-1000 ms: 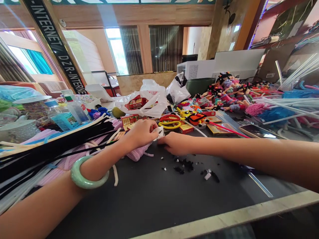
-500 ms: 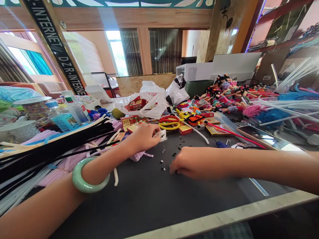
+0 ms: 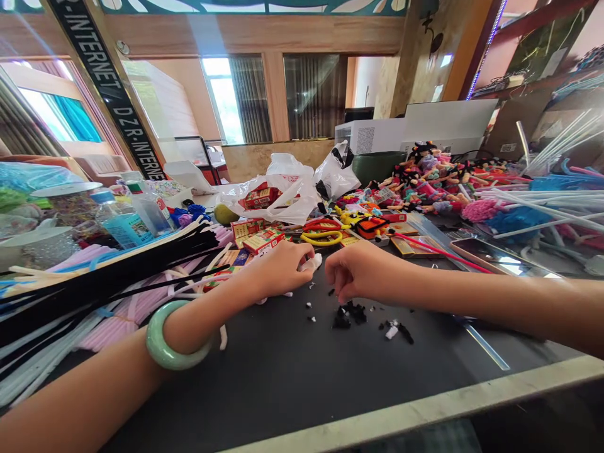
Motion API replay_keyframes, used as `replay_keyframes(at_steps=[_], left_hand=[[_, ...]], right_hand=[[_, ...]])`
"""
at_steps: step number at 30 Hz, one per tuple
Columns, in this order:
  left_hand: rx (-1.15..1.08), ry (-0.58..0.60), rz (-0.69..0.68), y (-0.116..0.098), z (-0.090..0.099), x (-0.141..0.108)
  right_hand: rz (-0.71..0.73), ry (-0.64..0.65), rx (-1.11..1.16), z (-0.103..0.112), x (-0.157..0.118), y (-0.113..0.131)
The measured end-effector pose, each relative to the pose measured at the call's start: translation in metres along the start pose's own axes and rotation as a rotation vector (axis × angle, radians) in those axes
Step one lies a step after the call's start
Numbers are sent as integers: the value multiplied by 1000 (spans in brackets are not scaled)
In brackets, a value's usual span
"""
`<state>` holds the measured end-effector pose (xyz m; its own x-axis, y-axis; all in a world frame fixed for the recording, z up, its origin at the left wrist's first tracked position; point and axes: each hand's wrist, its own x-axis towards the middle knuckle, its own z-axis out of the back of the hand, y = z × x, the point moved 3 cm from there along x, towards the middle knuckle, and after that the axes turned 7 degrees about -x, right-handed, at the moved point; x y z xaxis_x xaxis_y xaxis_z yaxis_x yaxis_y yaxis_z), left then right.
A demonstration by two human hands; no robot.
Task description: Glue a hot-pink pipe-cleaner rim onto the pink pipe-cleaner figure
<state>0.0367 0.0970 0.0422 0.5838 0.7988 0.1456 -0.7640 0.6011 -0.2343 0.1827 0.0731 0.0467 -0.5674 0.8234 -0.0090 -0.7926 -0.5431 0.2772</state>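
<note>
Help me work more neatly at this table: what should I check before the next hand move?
1. White piece gripped by the left hand: ok, between its fingers.
2. Right hand free: cannot tell; its curled fingers hide part of its inside.
3. Table swept of black scraps: not ok, some lie near the right hand.
4. Phone clear of the right forearm: cannot tell; they look close.
</note>
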Motion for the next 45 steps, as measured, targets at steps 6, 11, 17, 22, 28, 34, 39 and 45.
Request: replay_keyframes(at_steps=[6,11,17,22,28,34,39,45], left_hand=[[-1,22,-29,0,-2,0],[-5,-64,16,7,-2,2],[-40,-160,105,5,7,1],[-75,-180,135,2,13,-1],[-96,-179,140,9,12,1],[-104,-183,148,13,11,2],[-109,-168,161,12,10,3],[-109,-156,163,14,9,4]], right_hand=[[26,-26,-12,-3,3,-4],[90,-16,-69,-3,6,-3],[210,-9,-152,-12,13,-5],[243,-21,-234,-18,21,-9],[302,35,-295,-23,26,-6],[325,66,-329,-21,15,-2],[307,67,-351,-24,4,4],[293,42,-334,-30,7,7]])
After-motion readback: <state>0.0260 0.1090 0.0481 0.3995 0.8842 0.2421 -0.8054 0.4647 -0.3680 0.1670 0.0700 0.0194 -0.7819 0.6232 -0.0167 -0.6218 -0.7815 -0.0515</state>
